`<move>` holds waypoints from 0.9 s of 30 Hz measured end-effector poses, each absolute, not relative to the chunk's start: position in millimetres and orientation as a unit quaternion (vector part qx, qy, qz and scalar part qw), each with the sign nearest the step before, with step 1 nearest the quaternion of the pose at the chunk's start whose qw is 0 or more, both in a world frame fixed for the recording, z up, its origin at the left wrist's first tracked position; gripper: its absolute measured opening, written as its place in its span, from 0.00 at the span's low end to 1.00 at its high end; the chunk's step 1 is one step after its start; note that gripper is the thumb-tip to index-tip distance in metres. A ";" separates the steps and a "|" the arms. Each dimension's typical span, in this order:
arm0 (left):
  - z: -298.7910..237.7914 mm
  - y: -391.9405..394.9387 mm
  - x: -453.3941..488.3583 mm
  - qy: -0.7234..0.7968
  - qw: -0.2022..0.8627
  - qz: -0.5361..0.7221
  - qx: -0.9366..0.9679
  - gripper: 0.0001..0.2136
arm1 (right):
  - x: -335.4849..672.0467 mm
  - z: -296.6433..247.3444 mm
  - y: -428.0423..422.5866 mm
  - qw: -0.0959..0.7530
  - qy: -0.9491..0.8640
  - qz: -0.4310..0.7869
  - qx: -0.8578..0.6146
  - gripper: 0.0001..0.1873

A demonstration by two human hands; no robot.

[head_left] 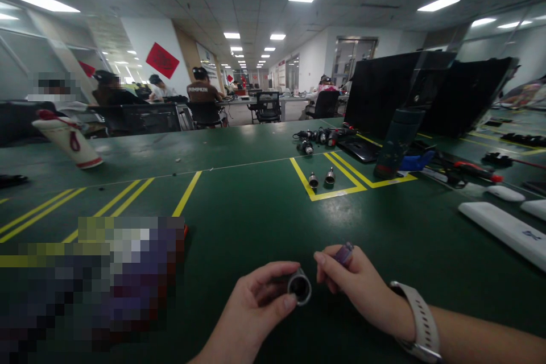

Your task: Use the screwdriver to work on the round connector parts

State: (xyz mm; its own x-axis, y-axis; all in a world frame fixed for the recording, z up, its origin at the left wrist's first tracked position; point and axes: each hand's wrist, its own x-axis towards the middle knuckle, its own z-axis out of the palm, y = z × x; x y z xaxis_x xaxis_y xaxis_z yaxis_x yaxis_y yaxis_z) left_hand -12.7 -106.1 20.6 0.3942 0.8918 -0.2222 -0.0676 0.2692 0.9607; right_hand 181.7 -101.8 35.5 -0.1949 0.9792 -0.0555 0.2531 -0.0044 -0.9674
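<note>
Near the front of the table, my left hand (267,301) grips a short metal cylinder (300,286) between thumb and fingers. The cylinder's round, dark opening faces me. Close by on the right, my right hand (354,281) is closed around a small purple translucent piece (344,253), whose end sticks up past the fingers; its lower part is hidden in the palm. A small gap separates the two hands. Farther off, two small metal fittings (330,176) stand inside a yellow-taped square on the green table (239,205).
A blurred-out purple-and-red item (145,273) lies at left, with a tilted white cup (72,139) behind it. To the right stand a dark bottle (396,142) and black monitors (375,91), with a white bar (503,230) and tools nearby. People sit farther back.
</note>
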 end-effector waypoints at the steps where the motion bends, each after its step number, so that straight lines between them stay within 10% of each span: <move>1: 24.2 -105.9 -12.8 0.435 0.674 0.356 0.480 0.17 | 181.3 35.2 -102.4 0.368 -0.601 0.488 -0.515 0.24; 16: 38.2 -104.4 -12.3 0.497 0.597 0.439 0.451 0.16 | 183.4 46.5 -119.5 0.307 -0.873 0.232 -0.300 0.13; 27: 45.0 -103.2 -12.6 0.541 0.565 0.469 0.409 0.15 | 188.2 38.3 -111.7 0.454 -0.717 0.383 -0.365 0.15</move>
